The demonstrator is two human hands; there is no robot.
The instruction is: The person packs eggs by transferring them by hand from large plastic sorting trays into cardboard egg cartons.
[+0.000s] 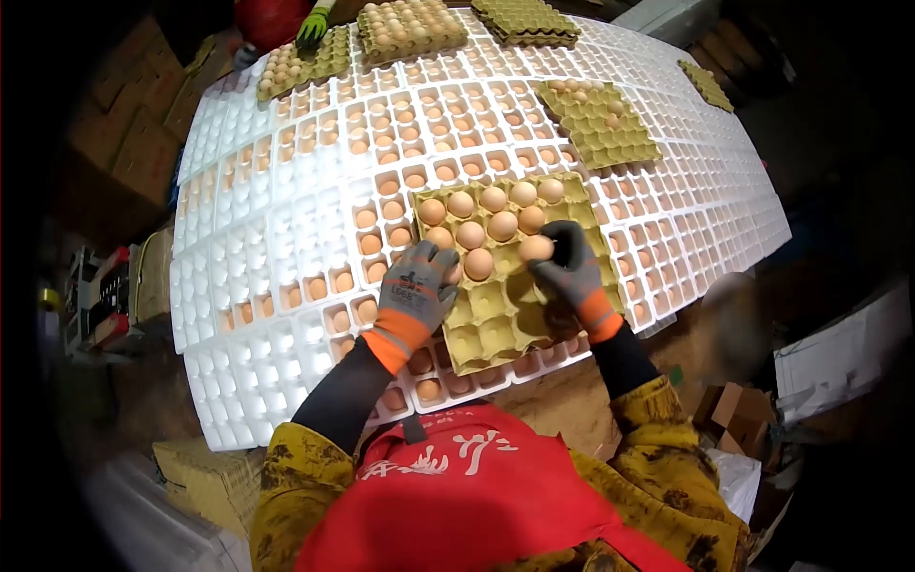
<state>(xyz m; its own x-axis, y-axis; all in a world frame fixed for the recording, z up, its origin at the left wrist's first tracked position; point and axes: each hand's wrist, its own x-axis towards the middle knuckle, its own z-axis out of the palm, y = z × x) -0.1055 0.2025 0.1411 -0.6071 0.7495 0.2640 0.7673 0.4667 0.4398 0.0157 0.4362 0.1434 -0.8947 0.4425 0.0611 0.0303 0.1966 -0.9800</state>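
A yellow-green pulp egg tray (pixel 496 329) lies in front of me on white foam trays (pixel 250 250). Its far cups hold several brown eggs (pixel 501 226), while the near cups are bare. My right hand (pixel 574 270), in a grey glove with an orange cuff, pinches one egg (pixel 537 248) above the tray between thumb and fingers. At the tray's left side, my left hand (pixel 417 286), gloved alike, has its fingers curled around an egg (pixel 454 275) that shows only partly past the fingertips.
Brown eggs fill many foam cups. More pulp trays stand farther off: one with a few eggs (pixel 610 133), a loaded stack (pixel 412 30) and a stack (pixel 526 21). Across the table, another person's green-gloved hand (pixel 313 29) is over a partly filled tray (pixel 324 59). Cartons (pixel 141 143) stand left.
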